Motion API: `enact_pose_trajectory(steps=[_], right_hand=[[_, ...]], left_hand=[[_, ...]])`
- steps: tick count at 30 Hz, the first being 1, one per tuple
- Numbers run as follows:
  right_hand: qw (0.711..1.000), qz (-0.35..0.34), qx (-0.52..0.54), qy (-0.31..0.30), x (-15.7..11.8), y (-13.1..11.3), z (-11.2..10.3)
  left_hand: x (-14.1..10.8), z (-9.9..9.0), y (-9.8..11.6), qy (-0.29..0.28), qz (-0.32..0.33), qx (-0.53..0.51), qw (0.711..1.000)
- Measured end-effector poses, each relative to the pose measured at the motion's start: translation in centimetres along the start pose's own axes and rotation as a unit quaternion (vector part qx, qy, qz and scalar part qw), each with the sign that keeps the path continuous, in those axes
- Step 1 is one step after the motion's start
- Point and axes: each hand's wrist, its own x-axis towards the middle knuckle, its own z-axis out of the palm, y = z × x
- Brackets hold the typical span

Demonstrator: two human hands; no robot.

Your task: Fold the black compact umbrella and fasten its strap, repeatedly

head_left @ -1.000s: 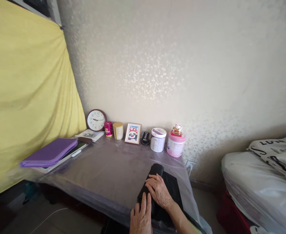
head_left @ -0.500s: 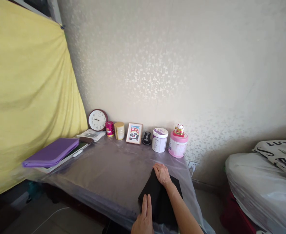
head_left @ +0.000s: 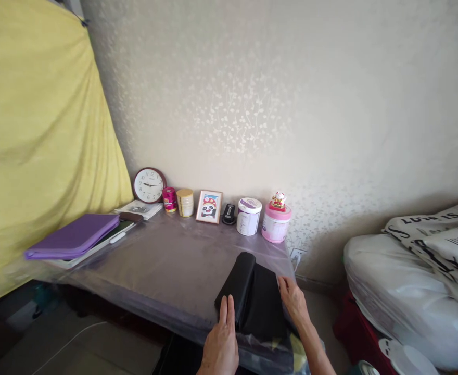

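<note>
**Folded black cloth under two bare hands, near right part of a covered table**

Black cloth (head_left: 266,302): matt, smooth, dark throughout; a thick, rounded fold along its left side, a flatter, angular panel on its right. Lies at the table's near right part.

Left hand (head_left: 221,338): two fingers straight and side by side, tips resting on the fold's near left edge; not clamped on anything. Right hand (head_left: 294,301): fingers bent, at the cloth's right edge; whether they pinch the edge, cannot tell.

Table (head_left: 154,265): draped in clear, wrinkled plastic with a soft sheen over a greyish-purple surface.

Back row, left to right: round clock (head_left: 150,185), dark red rim, white dial; small magenta tin (head_left: 169,200), cylindrical; ribbed, cream-coloured jar (head_left: 185,203), yellow lid; upright rectangular picture frame (head_left: 209,207), thin pale border, panda print; small black object (head_left: 229,214), glossy, rounded; white tub (head_left: 249,216), purple-marked lid; pink-and-white tub (head_left: 276,224), with a glossy cat figurine (head_left: 278,201) on its lid.

Left side: purple folder (head_left: 75,236), flat, over a white-edged board (head_left: 92,249).

Surroundings: yellow curtain (head_left: 37,135), softly creased; pale wall (head_left: 330,104), leafy pattern; white plastic-wrapped bundle (head_left: 401,281), bulging.
</note>
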Motion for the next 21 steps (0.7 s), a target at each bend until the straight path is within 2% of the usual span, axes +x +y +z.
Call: enact_pose_trajectory(steps=[5,9,12,17,21], right_hand=[[0.999,0.011,0.031,-0.036,-2.3,-1.0,0.2],[1.0,-0.003,0.019,-0.011,-2.4,-1.4,0.9],[0.999,-0.017,0.044,-0.018,-2.1,-2.0,0.7],[0.986,-0.044,0.152,-0.055,-1.2,-4.9,-0.1],[0.974,-0.049,0.205,-0.083,-0.4,-7.9,0.8]], left_hand=[[-0.3,-0.5,0.4,0.003,-0.006,0.012,1.0],[-0.5,-0.8,0.6,0.006,-0.012,0.023,1.0],[-0.5,-0.7,0.6,0.007,-0.009,0.02,1.0],[-0.4,-0.6,0.4,0.01,-0.008,0.016,1.0],[-0.3,-0.6,0.5,0.005,-0.008,0.014,1.0]])
